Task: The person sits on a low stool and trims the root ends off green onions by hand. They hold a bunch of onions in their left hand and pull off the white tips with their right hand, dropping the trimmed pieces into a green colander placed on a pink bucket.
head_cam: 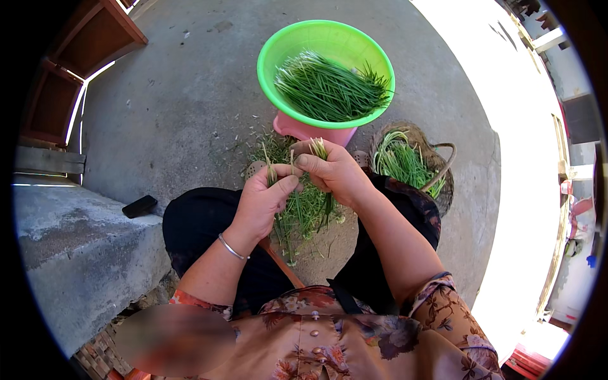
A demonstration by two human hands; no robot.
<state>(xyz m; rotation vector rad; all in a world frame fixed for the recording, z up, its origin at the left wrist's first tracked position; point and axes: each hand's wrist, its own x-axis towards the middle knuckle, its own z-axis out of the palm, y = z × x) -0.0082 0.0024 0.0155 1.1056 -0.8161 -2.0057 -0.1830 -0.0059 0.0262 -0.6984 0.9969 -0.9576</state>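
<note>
Between my knees, my left hand grips a few thin green stalks, likely garlic chives, their pale ends pointing up. Close on its right, my right hand is closed around a small bunch of chives with white ends up; its thumb and forefinger are at a single stalk near the left fingers. Beyond the hands, a green plastic basket holds a large heap of chives and rests on a pink plastic container. A wicker basket with more chives stands beside my right knee.
Loose green trimmings lie on the concrete floor under my hands and around my shoes. A black phone-like object lies on a concrete ledge at the left. Brown wooden door panels stand at the upper left.
</note>
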